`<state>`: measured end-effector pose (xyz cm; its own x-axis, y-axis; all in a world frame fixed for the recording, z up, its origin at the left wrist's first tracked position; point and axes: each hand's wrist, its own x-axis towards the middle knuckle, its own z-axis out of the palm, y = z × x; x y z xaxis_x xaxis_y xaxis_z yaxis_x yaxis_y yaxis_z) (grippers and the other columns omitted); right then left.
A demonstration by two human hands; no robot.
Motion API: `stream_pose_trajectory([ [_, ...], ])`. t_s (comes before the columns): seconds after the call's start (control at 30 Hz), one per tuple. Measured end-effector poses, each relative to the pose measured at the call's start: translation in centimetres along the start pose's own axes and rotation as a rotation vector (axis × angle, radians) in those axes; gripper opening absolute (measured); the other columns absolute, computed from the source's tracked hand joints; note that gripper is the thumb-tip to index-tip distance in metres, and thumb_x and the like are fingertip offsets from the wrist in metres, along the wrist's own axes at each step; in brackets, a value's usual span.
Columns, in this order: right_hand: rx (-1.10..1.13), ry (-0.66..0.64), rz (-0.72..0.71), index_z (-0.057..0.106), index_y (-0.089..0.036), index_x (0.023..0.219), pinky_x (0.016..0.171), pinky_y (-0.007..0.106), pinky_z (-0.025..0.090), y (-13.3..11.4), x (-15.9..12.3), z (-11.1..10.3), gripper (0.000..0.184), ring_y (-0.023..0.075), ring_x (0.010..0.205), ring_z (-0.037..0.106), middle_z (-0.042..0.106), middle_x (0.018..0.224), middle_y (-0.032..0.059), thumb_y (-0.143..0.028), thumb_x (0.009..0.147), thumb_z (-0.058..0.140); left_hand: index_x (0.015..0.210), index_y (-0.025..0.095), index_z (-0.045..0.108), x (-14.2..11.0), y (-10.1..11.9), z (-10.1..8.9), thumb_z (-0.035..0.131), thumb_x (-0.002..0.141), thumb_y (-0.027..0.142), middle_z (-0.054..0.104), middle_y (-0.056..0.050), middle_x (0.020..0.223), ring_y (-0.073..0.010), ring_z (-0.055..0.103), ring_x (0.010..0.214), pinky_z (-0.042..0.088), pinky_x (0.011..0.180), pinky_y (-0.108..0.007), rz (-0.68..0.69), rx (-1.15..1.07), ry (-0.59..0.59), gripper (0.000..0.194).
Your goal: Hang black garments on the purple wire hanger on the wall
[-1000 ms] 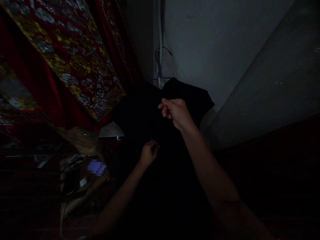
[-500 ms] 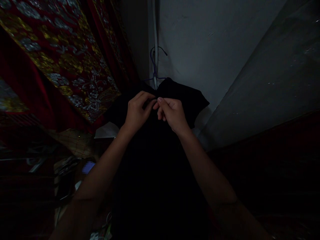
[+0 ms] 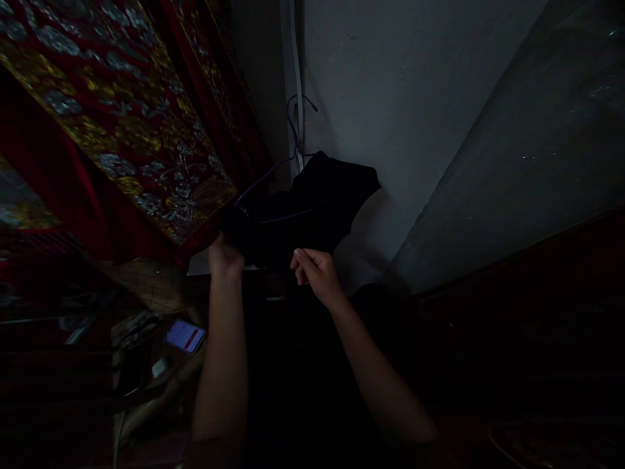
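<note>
A black garment (image 3: 336, 189) hangs by its right shoulder from a thin purple-blue wire hanger (image 3: 268, 172), whose left arm is bare and whose lower bar shows across the cloth. At the garment's left side is my left hand (image 3: 226, 259), its fingers mostly lost in the dark fabric, which it appears to hold. My right hand (image 3: 316, 270) is closed in a pinch at the garment's lower front, thumb pressed to the index finger, seemingly on its edge. Poor light hides the garment's details.
A pale strap or cable (image 3: 297, 65) runs down the grey wall (image 3: 390, 98) behind the hanger's hook. Red cloth with gold and silver sequins (image 3: 131, 130) hangs at left. A lit phone (image 3: 185, 335) lies lower left, near a small white object (image 3: 159, 368).
My hands have parted from the neckline: the left moved left and down, the right downward. The garment's left shoulder has come off the hanger, baring that arm.
</note>
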<state>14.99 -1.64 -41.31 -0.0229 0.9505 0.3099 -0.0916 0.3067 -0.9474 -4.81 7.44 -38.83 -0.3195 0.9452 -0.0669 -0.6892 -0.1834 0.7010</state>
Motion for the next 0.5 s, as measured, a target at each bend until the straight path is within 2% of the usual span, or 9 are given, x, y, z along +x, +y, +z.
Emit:
stream_pose_trajectory([
  [0.07, 0.093, 0.067, 0.069, 0.060, -0.019, 0.066, 0.041, 0.022, 0.029, 0.1, -1.5, 0.3, 0.049, 0.0090, 0.036, 0.041, 0.048, 0.042, -0.0038, -0.064, 0.085, 0.056, 0.071, 0.018, 0.061, -2.0, -2.7, -1.5, 0.060, 0.087, 0.021, 0.066, 0.000, 0.069, -0.0139, 0.066, 0.074, 0.051, 0.076, -0.026, -0.078, 0.011, 0.039, 0.016],
  [0.13, 0.149, 0.151, 0.113, 0.059, -0.019, 0.066, 0.040, 0.022, 0.028, 0.3, -2.6, 0.0, 0.049, 0.0084, 0.035, 0.039, 0.047, 0.041, -0.0043, -0.064, 0.084, 0.058, 0.074, 0.017, 0.064, -4.0, -5.1, -2.8, 0.066, 0.084, 0.024, 0.067, 0.001, 0.071, -0.0127, 0.064, 0.071, 0.050, 0.074, -0.024, -0.083, 0.070, 0.048, 0.012],
  [0.2, 0.147, 0.208, 0.128, 0.059, -0.019, 0.066, 0.040, 0.022, 0.028, 0.5, -3.3, -0.9, 0.048, 0.0082, 0.036, 0.038, 0.047, 0.042, -0.0045, -0.064, 0.084, 0.060, 0.078, 0.016, 0.066, -5.6, -6.8, -3.8, 0.076, 0.076, 0.029, 0.066, 0.002, 0.071, -0.0108, 0.061, 0.068, 0.048, 0.069, -0.021, -0.059, 0.219, -0.002, 0.016],
  [0.27, 0.093, 0.237, 0.133, 0.059, -0.019, 0.066, 0.041, 0.022, 0.029, 0.8, -3.7, -2.1, 0.048, 0.0087, 0.037, 0.039, 0.047, 0.043, -0.0043, -0.064, 0.084, 0.060, 0.077, 0.016, 0.068, -6.6, -7.5, -4.3, 0.084, 0.068, 0.033, 0.064, 0.004, 0.069, -0.0093, 0.058, 0.066, 0.044, 0.065, -0.019, -0.028, 0.379, -0.096, 0.025],
  [0.33, -0.001, 0.253, 0.141, 0.059, -0.019, 0.065, 0.043, 0.023, 0.030, 1.2, -3.7, -3.2, 0.049, 0.0094, 0.039, 0.039, 0.045, 0.043, -0.0043, -0.064, 0.085, 0.058, 0.077, 0.017, 0.069, -7.6, -7.4, -4.0, 0.087, 0.064, 0.038, 0.063, 0.005, 0.068, -0.0084, 0.058, 0.066, 0.043, 0.065, -0.017, -0.004, 0.388, -0.138, 0.031],
  [0.4, -0.134, 0.270, 0.136, 0.054, -0.020, 0.060, 0.047, 0.025, 0.032, 1.7, -3.7, -4.0, 0.050, 0.0104, 0.044, 0.040, 0.043, 0.046, -0.0041, -0.062, 0.086, 0.058, 0.080, 0.019, 0.070, -8.7, -6.8, -3.0, 0.088, 0.064, 0.042, 0.064, 0.005, 0.072, -0.0081, 0.059, 0.069, 0.045, 0.069, -0.018, 0.030, 0.259, -0.144, 0.034],
  [0.5, -0.333, 0.274, 0.041, 0.056, -0.020, 0.068, 0.062, 0.027, 0.044, 2.0, -3.9, -4.2, 0.040, 0.0151, 0.064, 0.054, 0.055, 0.065, -0.0004, -0.054, 0.087, 0.062, 0.085, 0.021, 0.073, -11.1, -6.0, -0.8, 0.084, 0.071, 0.043, 0.071, 0.001, 0.088, -0.0119, 0.065, 0.085, 0.049, 0.083, -0.022, 0.074, 0.166, -0.274, 0.029],
])
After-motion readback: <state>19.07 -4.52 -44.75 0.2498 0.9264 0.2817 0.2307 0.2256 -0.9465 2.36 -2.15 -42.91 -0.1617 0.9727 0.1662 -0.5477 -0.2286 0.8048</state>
